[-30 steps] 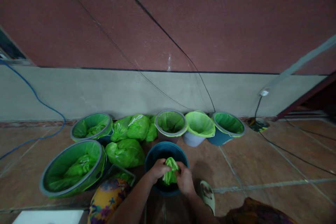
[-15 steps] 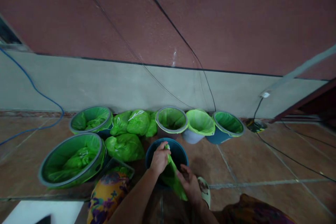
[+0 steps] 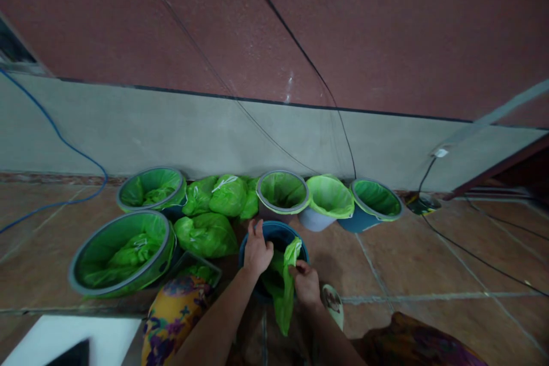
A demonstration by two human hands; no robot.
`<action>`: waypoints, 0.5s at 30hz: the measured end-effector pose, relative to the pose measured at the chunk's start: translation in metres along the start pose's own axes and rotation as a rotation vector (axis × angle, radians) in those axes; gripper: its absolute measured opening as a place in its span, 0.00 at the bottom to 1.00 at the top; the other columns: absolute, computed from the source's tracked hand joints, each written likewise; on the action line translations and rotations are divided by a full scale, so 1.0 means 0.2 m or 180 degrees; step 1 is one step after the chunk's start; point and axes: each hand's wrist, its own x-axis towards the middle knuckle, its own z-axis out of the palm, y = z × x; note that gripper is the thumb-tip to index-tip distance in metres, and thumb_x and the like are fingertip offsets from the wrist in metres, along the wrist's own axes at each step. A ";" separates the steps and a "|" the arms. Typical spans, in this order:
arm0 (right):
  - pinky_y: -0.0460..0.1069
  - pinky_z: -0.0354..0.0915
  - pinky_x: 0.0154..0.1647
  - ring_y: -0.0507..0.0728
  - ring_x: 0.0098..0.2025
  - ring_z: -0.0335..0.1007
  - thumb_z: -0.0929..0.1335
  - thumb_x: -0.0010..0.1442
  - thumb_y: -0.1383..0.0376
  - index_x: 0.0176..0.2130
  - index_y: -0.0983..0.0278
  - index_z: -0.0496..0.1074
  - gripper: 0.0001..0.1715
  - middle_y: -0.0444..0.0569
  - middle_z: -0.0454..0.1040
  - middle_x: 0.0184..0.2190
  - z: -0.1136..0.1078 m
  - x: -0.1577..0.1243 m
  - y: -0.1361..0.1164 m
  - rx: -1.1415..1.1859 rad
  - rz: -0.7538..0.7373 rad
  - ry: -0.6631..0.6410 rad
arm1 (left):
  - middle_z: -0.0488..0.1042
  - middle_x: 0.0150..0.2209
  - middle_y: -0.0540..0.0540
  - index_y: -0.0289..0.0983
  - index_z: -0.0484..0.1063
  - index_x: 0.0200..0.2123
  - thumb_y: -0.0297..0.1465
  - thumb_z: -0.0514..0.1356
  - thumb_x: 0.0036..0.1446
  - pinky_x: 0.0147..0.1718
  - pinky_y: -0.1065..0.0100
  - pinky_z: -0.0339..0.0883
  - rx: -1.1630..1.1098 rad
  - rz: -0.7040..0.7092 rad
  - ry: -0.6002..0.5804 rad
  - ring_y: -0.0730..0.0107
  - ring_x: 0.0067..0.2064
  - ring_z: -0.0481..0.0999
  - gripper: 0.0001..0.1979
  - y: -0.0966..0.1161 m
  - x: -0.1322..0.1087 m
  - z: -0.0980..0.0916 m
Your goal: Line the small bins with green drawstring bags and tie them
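A dark blue bucket (image 3: 277, 227) stands on the floor in front of me. My right hand (image 3: 306, 285) pinches a light green plastic bag (image 3: 283, 297), which hangs bunched over the bucket's near side and partly inside it. At the bucket's left rim is my left hand (image 3: 258, 251), with fingers stretched out and no bag in them. Whether its palm touches the rim I cannot tell.
Along the wall stand lined buckets: a grey-rimmed one (image 3: 265, 178), a pale one (image 3: 315, 219) and a blue one (image 3: 358, 223). Two wide lined tubs (image 3: 79, 289) and several tied green bags (image 3: 206, 234) are at left. A black cable (image 3: 467, 254) crosses the floor at right.
My left hand has let go of the bag's top and moved left to the bucket rim. My right hand now pinches the bag near its top, and the bag hangs more upright.
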 end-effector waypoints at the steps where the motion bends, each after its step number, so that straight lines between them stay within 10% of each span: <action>1: 0.50 0.64 0.25 0.55 0.23 0.66 0.69 0.47 0.53 0.26 0.66 0.74 0.17 0.48 0.74 0.20 0.01 -0.01 0.01 0.0065 0.0031 0.0016 | 0.67 0.59 0.32 0.28 0.63 0.59 0.29 0.55 0.58 0.59 0.63 0.62 0.0156 -0.0169 -0.0157 0.58 0.60 0.70 0.25 0.01 0.00 0.00; 6: 0.49 0.63 0.26 0.54 0.23 0.66 0.72 0.46 0.50 0.26 0.66 0.76 0.20 0.47 0.75 0.21 0.05 -0.04 0.03 0.0387 0.0240 -0.0121 | 0.80 0.32 0.40 0.35 0.77 0.29 0.50 0.48 0.62 0.39 0.65 0.68 -0.0024 -0.0243 -0.1451 0.57 0.41 0.80 0.28 0.04 -0.04 0.03; 15: 0.46 0.53 0.23 0.49 0.21 0.54 0.72 0.47 0.46 0.22 0.64 0.73 0.24 0.40 0.64 0.16 0.09 -0.09 0.02 0.0347 0.0236 -0.0847 | 0.78 0.30 0.49 0.33 0.77 0.43 0.27 0.64 0.45 0.29 0.72 0.63 -0.2231 -0.0351 -0.1675 0.69 0.31 0.75 0.19 -0.04 -0.04 0.14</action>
